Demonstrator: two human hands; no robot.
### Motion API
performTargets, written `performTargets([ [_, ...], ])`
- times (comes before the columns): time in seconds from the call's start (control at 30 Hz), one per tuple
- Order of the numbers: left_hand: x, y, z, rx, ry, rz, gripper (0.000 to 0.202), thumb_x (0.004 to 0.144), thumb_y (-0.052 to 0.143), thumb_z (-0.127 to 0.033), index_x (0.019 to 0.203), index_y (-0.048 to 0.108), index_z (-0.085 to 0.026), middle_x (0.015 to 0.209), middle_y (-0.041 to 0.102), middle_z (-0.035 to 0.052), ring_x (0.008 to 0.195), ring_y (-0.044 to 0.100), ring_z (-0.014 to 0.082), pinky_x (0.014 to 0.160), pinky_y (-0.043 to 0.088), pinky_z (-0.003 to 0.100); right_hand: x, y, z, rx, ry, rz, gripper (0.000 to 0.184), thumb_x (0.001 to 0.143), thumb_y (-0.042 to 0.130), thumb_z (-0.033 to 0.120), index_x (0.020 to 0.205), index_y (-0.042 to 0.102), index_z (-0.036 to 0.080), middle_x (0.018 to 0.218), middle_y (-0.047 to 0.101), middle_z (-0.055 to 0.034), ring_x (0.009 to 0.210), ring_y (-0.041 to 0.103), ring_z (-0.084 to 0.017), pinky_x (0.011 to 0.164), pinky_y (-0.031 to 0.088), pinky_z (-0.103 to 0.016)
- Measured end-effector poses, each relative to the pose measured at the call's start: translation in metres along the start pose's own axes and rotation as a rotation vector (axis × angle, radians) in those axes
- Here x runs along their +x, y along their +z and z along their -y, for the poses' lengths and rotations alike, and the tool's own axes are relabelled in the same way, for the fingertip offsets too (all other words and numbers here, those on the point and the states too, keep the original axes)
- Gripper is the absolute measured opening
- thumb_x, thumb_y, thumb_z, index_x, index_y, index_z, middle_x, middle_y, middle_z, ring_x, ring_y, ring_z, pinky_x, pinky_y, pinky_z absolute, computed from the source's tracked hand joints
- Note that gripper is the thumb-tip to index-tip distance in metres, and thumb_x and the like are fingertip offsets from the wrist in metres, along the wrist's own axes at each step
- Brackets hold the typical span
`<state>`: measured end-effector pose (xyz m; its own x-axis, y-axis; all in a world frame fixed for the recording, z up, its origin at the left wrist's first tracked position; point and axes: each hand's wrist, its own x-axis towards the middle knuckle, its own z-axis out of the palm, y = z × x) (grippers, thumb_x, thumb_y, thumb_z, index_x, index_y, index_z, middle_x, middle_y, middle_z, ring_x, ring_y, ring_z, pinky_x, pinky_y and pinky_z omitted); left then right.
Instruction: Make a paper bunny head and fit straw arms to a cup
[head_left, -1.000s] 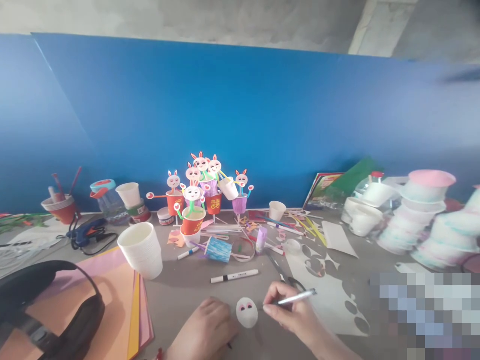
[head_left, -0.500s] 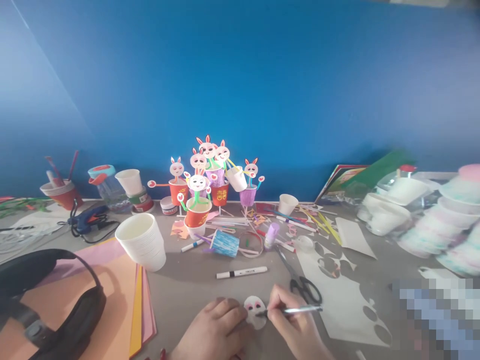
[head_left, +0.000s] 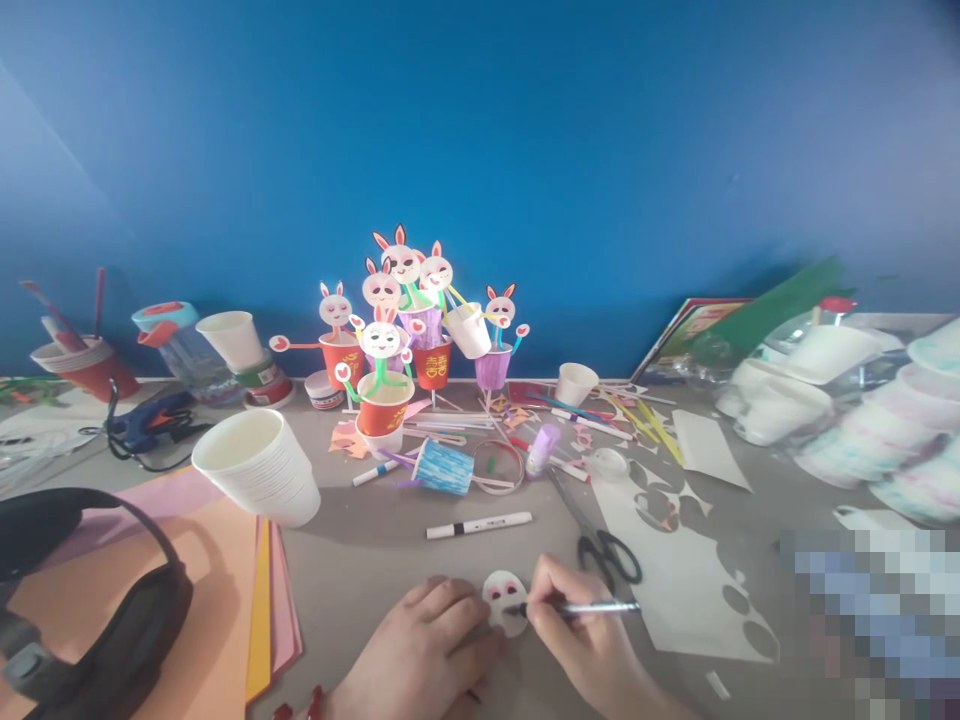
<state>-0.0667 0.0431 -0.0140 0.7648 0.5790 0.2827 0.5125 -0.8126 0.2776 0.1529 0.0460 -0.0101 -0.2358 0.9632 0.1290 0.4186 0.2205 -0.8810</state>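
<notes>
A white round paper face point(head_left: 506, 592) with pink-and-dark eyes lies on the table in front of me. My left hand point(head_left: 435, 640) rests palm down, its bent fingers holding the face's left edge. The tip of a small dark thing shows under this hand; I cannot make out what it is. Pinched in my right hand point(head_left: 574, 625) is a pen point(head_left: 600, 608), its dark tip at the lower part of the face. A black-and-white marker point(head_left: 478, 525) lies beyond the face. Black-handled scissors point(head_left: 609, 560) lie just beyond my right hand.
Cut white paper point(head_left: 694, 585) lies to the right. At the left stand stacked white cups point(head_left: 262, 470), with coloured paper point(head_left: 202, 590) and a black headset point(head_left: 142, 625) nearer. Rabbit-faced cup figures point(head_left: 386, 390) stand behind a blue-striped cup point(head_left: 444, 467) and a purple glue stick point(head_left: 542, 450).
The view has tilted down slightly, so things sit higher in the picture. My right hand keeps the pen at the paper face, and my left hand stays at its edge.
</notes>
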Motion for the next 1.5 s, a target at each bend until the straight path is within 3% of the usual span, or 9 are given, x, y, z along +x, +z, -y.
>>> performTargets([
  [0.23,0.002,-0.0049,-0.0022,-0.024,-0.023,0.002,0.035,0.08,0.067,-0.015,0.113,0.064,-0.024,0.107,0.071,0.0021,0.102,0.062,0.0235,0.089,0.051,0.034,-0.001,0.0008,-0.0005,-0.014,0.002,0.001,0.022,0.082,0.044,0.017,0.064,0.035,0.024,0.055,0.034,0.0073,0.05,0.034,-0.012,0.049,0.023,-0.025],
  [0.73,0.0012,-0.0056,-0.0031,-0.024,-0.034,0.05,0.033,0.084,0.067,-0.019,0.115,0.063,-0.025,0.108,0.069,0.0025,0.104,0.061,0.0236,0.09,0.051,0.035,-0.0013,0.001,-0.0017,-0.016,-0.003,-0.004,0.024,0.083,0.045,0.017,0.065,0.033,0.024,0.056,0.032,0.0078,0.05,0.032,-0.012,0.049,0.023,-0.026],
  [1.5,0.0013,-0.0051,-0.004,-0.022,-0.035,0.013,0.033,0.083,0.066,-0.018,0.115,0.063,-0.026,0.108,0.069,0.0015,0.105,0.06,0.023,0.091,0.051,0.034,-0.0007,0.0022,-0.0035,-0.03,0.002,-0.003,0.024,0.084,0.045,0.016,0.065,0.032,0.025,0.056,0.03,0.0082,0.051,0.032,-0.012,0.05,0.022,-0.026],
])
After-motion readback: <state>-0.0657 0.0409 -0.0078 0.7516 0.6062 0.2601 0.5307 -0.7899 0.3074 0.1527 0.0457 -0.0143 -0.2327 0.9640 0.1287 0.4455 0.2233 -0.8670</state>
